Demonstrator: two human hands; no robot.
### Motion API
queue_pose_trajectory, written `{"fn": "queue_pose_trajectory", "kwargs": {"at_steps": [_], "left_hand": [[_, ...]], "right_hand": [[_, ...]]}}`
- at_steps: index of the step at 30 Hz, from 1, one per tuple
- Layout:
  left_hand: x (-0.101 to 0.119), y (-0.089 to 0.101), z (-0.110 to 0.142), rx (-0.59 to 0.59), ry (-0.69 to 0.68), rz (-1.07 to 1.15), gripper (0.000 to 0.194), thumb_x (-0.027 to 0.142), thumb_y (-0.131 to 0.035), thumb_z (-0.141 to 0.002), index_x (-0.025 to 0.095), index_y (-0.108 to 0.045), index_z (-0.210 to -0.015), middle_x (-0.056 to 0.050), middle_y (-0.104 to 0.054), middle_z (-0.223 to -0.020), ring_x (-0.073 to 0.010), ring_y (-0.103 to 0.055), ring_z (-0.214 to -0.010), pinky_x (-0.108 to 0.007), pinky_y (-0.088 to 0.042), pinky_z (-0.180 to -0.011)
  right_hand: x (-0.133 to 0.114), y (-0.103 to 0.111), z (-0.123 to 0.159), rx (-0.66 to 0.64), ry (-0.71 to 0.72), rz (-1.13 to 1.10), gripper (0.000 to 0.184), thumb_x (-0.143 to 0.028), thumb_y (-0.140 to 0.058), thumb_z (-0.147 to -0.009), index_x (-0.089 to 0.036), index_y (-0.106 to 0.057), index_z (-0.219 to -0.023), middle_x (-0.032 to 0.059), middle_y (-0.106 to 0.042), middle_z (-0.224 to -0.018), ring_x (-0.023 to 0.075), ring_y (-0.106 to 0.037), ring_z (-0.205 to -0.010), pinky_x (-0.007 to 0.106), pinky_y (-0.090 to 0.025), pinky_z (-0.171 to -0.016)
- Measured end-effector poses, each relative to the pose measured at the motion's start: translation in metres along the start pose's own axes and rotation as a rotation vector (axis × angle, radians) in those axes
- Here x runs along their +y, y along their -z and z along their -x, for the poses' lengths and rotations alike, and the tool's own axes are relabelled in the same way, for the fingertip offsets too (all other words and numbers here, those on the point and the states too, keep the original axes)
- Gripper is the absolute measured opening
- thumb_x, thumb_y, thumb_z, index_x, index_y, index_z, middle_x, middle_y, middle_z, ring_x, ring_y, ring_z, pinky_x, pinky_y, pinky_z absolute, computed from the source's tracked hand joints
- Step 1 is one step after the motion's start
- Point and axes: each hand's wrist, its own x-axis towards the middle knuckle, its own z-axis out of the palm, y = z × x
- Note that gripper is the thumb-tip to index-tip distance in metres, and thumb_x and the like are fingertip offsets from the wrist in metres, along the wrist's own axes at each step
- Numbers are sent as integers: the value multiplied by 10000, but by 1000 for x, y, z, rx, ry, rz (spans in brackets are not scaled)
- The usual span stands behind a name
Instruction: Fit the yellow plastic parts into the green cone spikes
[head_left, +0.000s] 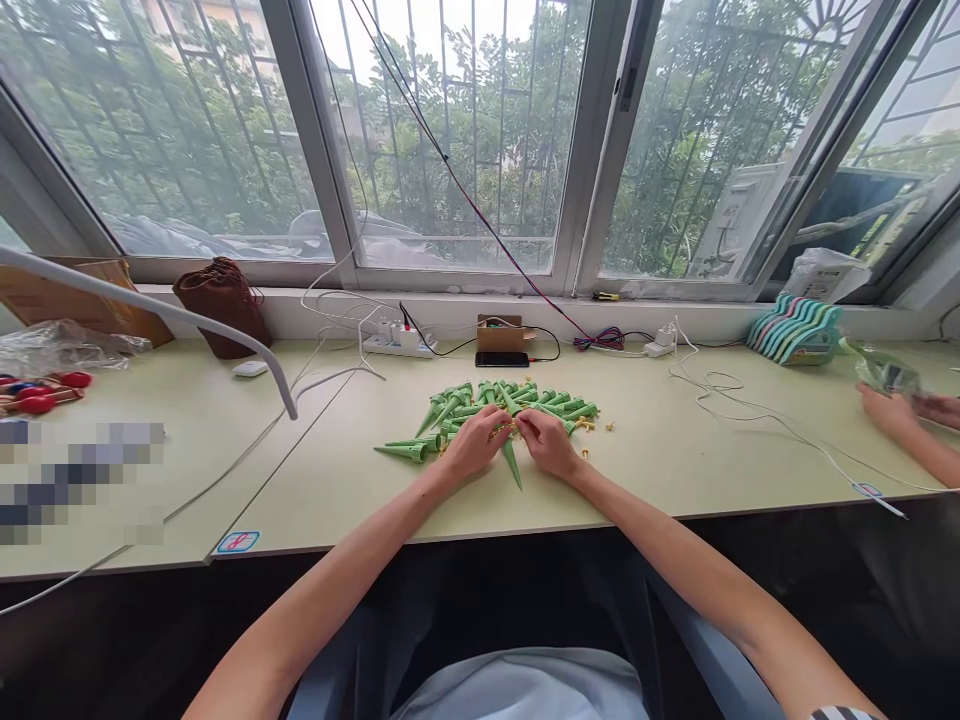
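My left hand (pixel 478 440) and my right hand (pixel 549 442) meet over a heap of green plastic spikes (pixel 450 402) on the table. Both are closed in a pinch, fingertips nearly touching. A bit of yellow shows between them, apparently a small yellow plastic piece (pixel 514 424), mostly covered by the fingers. Just below the fingertips one green spike (pixel 512 466) points toward me; whether a hand touches it is hard to tell. Other spikes lie around, some with ribbed hollow heads. Loose small yellow pegs (pixel 585 454) are scattered to the right of the heap.
Behind the heap lie a black phone (pixel 501 359) and a small cardboard box (pixel 500 335). A power strip (pixel 401 346) and white cables (pixel 720 390) run along the table. At right, another person's hands (pixel 892 412) hold a clear bag near teal racks (pixel 796 330). A brown pouch (pixel 225 308) stands left.
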Motion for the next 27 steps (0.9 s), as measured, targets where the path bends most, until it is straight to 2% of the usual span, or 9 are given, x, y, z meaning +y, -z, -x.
{"fn": "queue_pose_trajectory", "kwargs": {"at_steps": [27], "left_hand": [[2,3,0,-15,-28,54,239,301,-418,-977,185,-620,-919,-55,-555,-915,-158,-538,-776,-287,-439,-737]], "right_hand": [[-3,2,-1,-28,18,4,192,-237,-434,-964,-195,-573,-839,21,-586,-732,151,-517,-640,263,-401,-612]]}}
